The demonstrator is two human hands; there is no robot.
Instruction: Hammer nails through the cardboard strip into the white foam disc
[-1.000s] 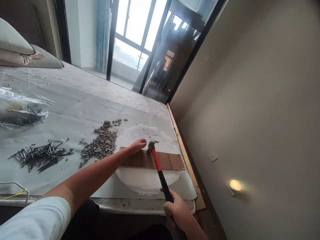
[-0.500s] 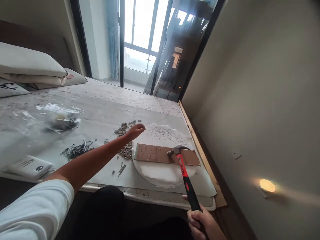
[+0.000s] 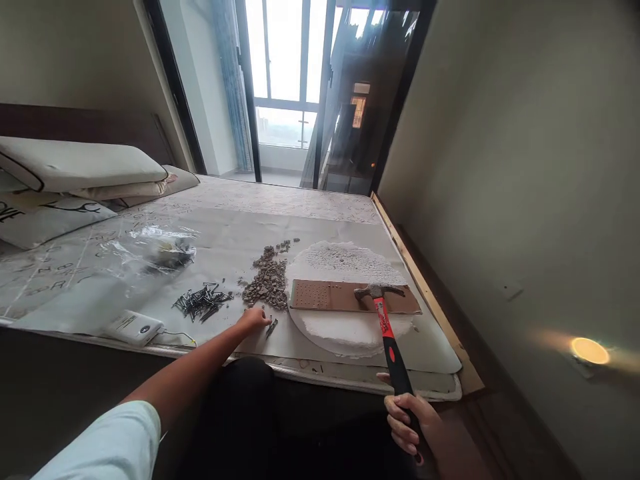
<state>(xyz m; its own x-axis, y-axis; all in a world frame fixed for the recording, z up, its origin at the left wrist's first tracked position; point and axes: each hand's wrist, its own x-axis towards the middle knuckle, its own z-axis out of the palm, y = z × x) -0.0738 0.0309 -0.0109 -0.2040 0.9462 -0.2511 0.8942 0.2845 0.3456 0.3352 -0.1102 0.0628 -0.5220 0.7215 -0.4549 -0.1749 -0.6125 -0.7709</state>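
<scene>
My right hand [image 3: 407, 420] is wrapped round the black grip of a claw hammer [image 3: 384, 320] with a red neck. The hammer's head rests on a brown strip of board [image 3: 345, 297] with many small holes at its left part. Under the board lies a round white foam slab [image 3: 335, 333], rough and crumbly on top. My left hand [image 3: 256, 319] is low over the sheet with its fingers curled together; what they pinch, if anything, is hidden. Just right of it lie a few loose nails [image 3: 271, 327]. A heap of small grey-brown pieces [image 3: 269, 280] spreads behind it.
A pile of dark nails [image 3: 203, 301] lies left of my left hand. Farther left are a clear plastic bag [image 3: 167, 250] with dark contents and a white device [image 3: 134, 328] with a cable. Pillows [image 3: 100, 167] stand at the back left; a wooden rail [image 3: 425, 277] runs along the right.
My left hand has come from above the foam's left edge down toward me, beside the loose nails. The hammer remains on the board in my right hand. The view has shifted slightly.
</scene>
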